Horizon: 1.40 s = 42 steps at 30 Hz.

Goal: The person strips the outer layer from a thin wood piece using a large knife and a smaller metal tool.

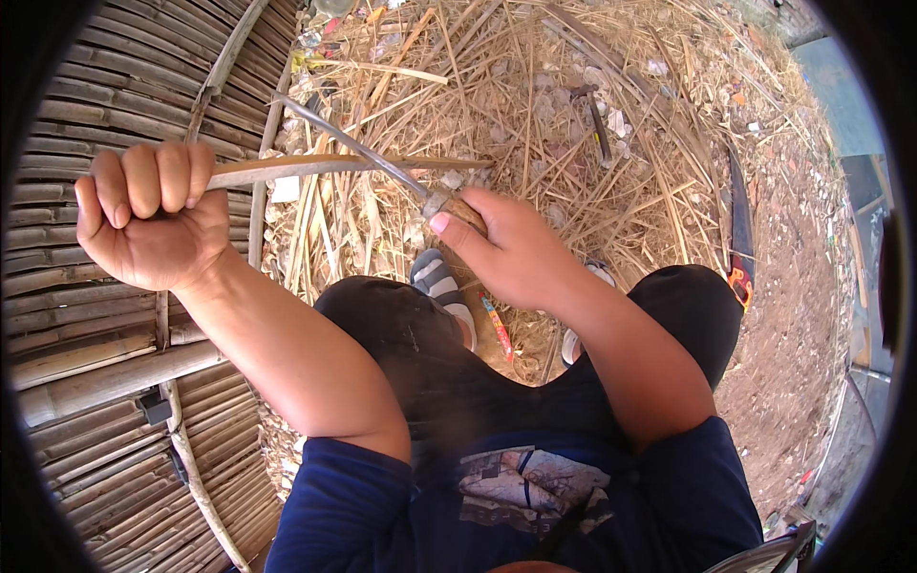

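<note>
Tan, slender and slightly bowed, our strip (315, 165) stretched through eleven o'clock, tapering toward twelve! We had its ten o'clock end clenched in our left hand (153, 215), apparently to steady it, while our right hand (511, 248) grasped the wooden-handled blade (330, 127), crossing it toward eleven.

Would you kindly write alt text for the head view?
A person's left hand grips a wooden strip while the right hand holds a brown-handled metal blade across it. A hammer and a saw lie on littered ground.
</note>
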### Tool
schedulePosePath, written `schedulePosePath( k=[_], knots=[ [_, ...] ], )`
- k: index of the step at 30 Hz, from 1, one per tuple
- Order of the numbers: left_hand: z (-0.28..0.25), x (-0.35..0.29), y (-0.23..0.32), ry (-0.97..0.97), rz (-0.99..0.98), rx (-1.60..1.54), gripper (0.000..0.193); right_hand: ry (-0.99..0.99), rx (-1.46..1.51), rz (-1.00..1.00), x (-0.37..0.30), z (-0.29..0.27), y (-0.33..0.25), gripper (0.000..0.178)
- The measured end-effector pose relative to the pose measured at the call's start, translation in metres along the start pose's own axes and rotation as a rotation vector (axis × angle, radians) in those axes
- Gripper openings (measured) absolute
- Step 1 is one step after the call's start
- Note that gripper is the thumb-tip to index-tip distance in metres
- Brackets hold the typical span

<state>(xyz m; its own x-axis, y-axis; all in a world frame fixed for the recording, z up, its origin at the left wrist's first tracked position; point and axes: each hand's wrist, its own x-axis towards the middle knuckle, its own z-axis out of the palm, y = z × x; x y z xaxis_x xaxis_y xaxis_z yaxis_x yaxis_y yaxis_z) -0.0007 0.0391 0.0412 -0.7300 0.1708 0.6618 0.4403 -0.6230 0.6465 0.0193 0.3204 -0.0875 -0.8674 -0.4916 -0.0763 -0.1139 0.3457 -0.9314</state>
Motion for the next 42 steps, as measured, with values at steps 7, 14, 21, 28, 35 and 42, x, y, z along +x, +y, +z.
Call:
schedulePosePath(
  k=[7,14,21,28,35,42],
  knots=[
    [0.008,0.004,-0.004,0.028,-0.019,-0.012,0.037,0.089,0.072,-0.025,0.002,0.019,0.024,0.046],
    [0.008,0.002,-0.004,0.028,-0.003,0.014,0.037,0.079,0.07,-0.045,-0.005,0.009,-0.003,0.046],
    [0.012,0.009,-0.008,0.01,-0.026,-0.002,0.038,0.146,0.033,-0.116,-0.006,0.028,0.011,0.045],
    [0.005,0.002,-0.004,0.005,0.041,0.023,0.038,0.095,0.08,-0.096,0.0,0.014,-0.003,0.041],
    [0.018,0.013,-0.014,-0.021,-0.021,0.006,0.038,0.192,0.097,-0.165,-0.014,0.005,-0.012,0.044],
    [0.004,0.004,-0.003,0.048,0.044,0.022,0.039,0.095,-0.031,0.004,0.003,0.012,0.018,0.046]
  ],
)
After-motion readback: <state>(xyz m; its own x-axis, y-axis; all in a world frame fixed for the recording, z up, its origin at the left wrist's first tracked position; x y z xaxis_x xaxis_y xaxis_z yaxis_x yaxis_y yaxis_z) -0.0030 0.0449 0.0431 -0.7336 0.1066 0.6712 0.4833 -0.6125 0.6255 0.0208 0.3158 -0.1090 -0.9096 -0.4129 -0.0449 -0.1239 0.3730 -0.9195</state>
